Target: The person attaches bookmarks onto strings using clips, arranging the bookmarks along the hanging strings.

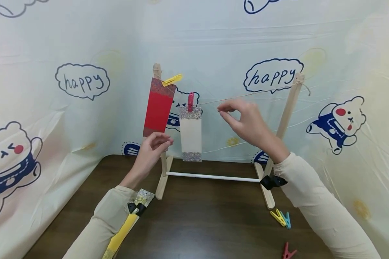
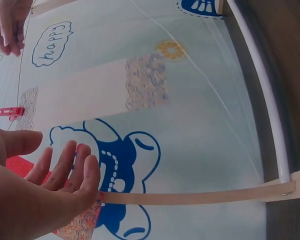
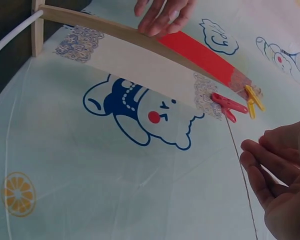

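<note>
A white card [image 1: 191, 138] with patterned ends hangs from a string [image 1: 240, 96], held by a red clothespin [image 1: 190, 102]. To its left hangs a red card [image 1: 159, 111] under a yellow clothespin [image 1: 172, 80]. My left hand [image 1: 150, 151] hovers by the red card's lower end; in the left wrist view its fingers [image 2: 65, 170] are spread, with nothing between them. Just below the string, right of the white card, my right hand [image 1: 247, 120] is loosely curled. In the right wrist view its fingertips [image 3: 247, 150] are beside the string and hold nothing.
The string runs between two wooden posts [image 1: 290, 104], joined low down by a white rod [image 1: 214, 176]. A yellow card [image 1: 123, 232] lies under my left forearm. Yellow [image 1: 278, 218], blue [image 1: 286, 220] and red [image 1: 288, 251] clothespins lie on the dark table [image 1: 201, 223] at right.
</note>
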Demonstrator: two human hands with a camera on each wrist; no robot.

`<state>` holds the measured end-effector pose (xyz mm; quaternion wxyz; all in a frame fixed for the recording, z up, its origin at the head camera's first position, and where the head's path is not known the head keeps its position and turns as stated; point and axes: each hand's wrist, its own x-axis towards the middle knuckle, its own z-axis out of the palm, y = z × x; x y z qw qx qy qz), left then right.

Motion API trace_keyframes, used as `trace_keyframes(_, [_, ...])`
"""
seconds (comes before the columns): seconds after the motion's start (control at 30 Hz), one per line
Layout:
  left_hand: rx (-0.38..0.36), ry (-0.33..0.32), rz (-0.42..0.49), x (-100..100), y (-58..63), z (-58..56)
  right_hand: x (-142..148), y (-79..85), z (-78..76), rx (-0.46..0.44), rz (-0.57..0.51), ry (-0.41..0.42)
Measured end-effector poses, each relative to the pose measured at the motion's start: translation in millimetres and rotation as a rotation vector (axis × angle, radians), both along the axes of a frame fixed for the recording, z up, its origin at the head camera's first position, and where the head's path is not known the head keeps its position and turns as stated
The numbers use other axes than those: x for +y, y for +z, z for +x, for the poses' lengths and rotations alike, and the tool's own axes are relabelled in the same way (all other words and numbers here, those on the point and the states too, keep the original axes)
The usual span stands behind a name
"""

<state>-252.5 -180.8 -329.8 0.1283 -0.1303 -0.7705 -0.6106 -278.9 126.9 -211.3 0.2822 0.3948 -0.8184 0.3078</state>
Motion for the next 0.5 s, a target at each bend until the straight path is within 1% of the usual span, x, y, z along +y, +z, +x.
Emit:
trace_keyframes(0.17, [-0.017,0.012,-0.035,-4.0,-4.4,6.1,7.0,-12.6,4.9,-0.024,0.002,0.019])
trace_keyframes(0.27, [-0.028,0.018,-0.048,-5.2,-6.1,9.9,11.7,-19.0,6.7,-0.038,0.002,0.016])
trace_keyframes(0.5, [-0.024,0.020,-0.066,-6.7,-8.2,22.4,22.0,-34.9,15.3,-0.040,0.005,0.008])
